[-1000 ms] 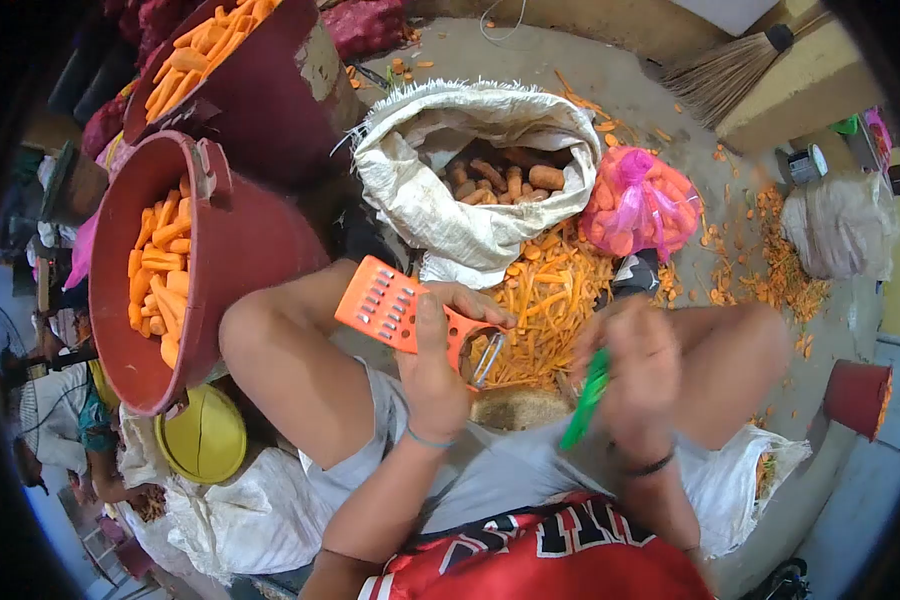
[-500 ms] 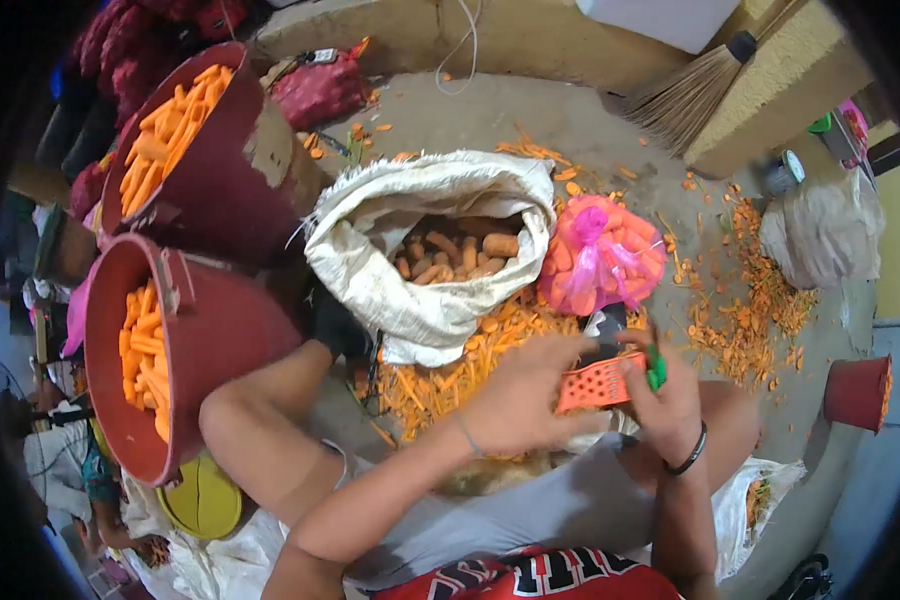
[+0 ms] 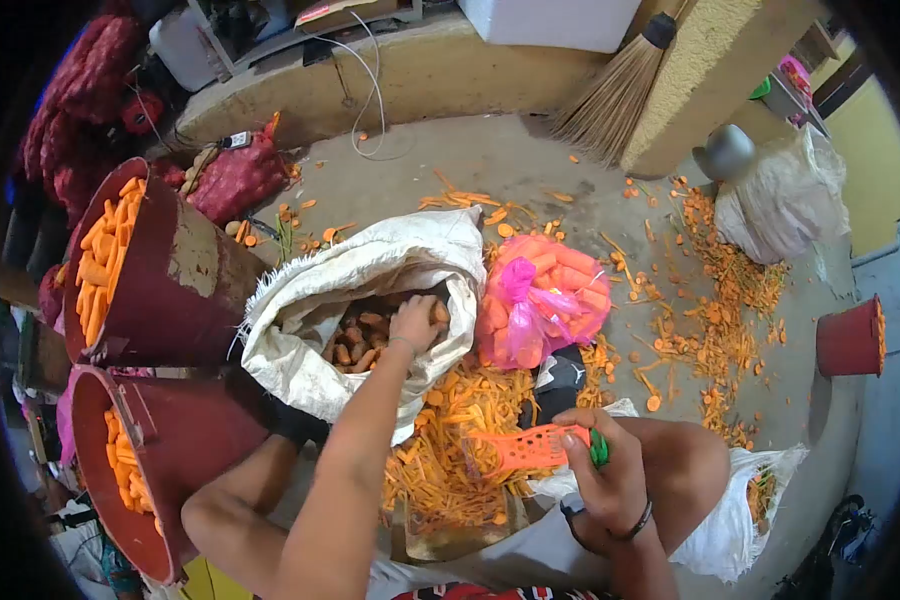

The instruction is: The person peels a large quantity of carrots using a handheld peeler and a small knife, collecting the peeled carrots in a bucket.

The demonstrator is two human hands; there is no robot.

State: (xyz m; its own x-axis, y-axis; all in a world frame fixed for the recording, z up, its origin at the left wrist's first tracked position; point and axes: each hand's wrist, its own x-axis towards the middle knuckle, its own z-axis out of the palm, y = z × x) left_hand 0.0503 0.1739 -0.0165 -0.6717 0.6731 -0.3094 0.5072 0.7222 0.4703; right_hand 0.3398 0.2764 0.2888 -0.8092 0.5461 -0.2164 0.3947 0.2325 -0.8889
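My left hand (image 3: 417, 324) reaches down into the open white sack (image 3: 300, 372), its fingers curled on a brownish unpeeled carrot (image 3: 440, 313). More unpeeled carrots (image 3: 361, 345) lie around it in the sack. In my right hand (image 3: 610, 478), above my bent knee, is a flat orange plastic grater (image 3: 532, 447) full of holes, with a green part (image 3: 598, 449) at the grip. Its wide end points left over the heap of orange peelings (image 3: 440, 470) between my legs.
Two tilted red buckets (image 3: 195, 290) (image 3: 190, 450) hold peeled carrots on the left. A pink plastic bag (image 3: 545, 300) of peeled carrots sits right of the sack. Peelings and slices (image 3: 715, 310) litter the floor. A broom (image 3: 620, 90) leans at the back; a small red bucket (image 3: 848, 340) stands far right.
My left hand has gone from beside the grater into the sack, onto a carrot. My right hand has shifted left and down, still holding the grater. The view has tilted and turned.
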